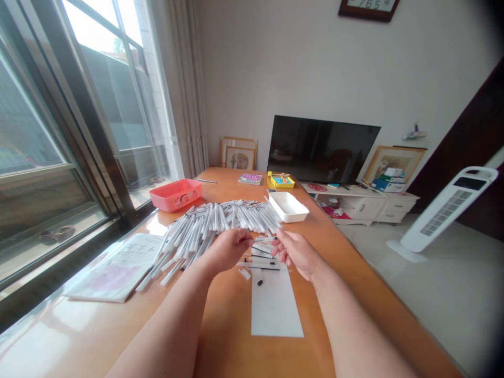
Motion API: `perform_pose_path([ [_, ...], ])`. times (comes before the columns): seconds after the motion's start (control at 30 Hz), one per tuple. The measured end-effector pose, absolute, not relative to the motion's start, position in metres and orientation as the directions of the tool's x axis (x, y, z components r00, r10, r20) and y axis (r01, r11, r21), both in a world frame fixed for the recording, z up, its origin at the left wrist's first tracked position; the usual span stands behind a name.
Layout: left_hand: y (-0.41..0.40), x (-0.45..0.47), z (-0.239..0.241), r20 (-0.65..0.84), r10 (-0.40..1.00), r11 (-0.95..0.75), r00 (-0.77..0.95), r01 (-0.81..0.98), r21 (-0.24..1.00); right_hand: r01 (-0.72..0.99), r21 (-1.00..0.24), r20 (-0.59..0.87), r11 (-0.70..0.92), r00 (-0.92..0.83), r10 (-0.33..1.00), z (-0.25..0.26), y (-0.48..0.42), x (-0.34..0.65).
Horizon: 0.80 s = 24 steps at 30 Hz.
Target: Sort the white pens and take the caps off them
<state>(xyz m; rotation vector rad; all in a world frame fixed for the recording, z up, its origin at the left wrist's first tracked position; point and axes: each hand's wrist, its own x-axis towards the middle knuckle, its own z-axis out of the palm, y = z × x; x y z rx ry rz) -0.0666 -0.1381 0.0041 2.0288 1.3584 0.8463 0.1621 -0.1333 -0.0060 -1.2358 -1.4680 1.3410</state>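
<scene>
A thin clear pen [264, 239] with a dark end spans the gap between my two hands. My left hand [230, 249] pinches its left end, fingertips pressed together. The dark right end sits between the thumb and curled fingers of my right hand [296, 253]. Below them, a white sheet of paper [276, 310] lies on the table, with several loose pen parts across its far end. On the sheet rests a small black cap [260, 283], and small clear pieces [244, 273] lie at its left edge. Just beyond my hands spreads a large pile of clear pens [212, 220].
Behind the pile stand a red plastic basket [176, 197] on the left and a white tray [289, 208] on the right. A booklet [118, 270] lies at left on the wooden table [228, 320]. Farther back are a yellow box [282, 181] and a colourful book [250, 179].
</scene>
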Motion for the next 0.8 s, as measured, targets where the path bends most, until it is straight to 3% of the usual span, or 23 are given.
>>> perform_pose_path([
  [0.3,-0.1362,-0.0671,0.0018,0.192,0.939,-0.327,0.286,0.565,0.757,0.084,-0.996,-0.042,-0.02,-0.268,0.962,-0.0073,-0.1305,0.1673],
  [0.5,-0.1358,-0.0667,0.0021,0.195,0.937,-0.333,0.29,0.576,0.747,0.138,-0.99,-0.07,-0.039,-0.232,0.97,-0.0089,-0.1312,0.1627],
  [0.7,-0.1356,-0.0671,0.0027,0.186,0.941,-0.325,0.281,0.604,0.728,0.017,-0.999,-0.039,-0.035,-0.282,0.959,-0.0055,-0.1317,0.1644],
  [0.8,-0.1358,-0.0667,0.0035,0.184,0.943,-0.321,0.278,0.615,0.72,0.091,-0.993,-0.095,-0.077,-0.215,0.972,-0.0058,-0.1316,0.1611],
])
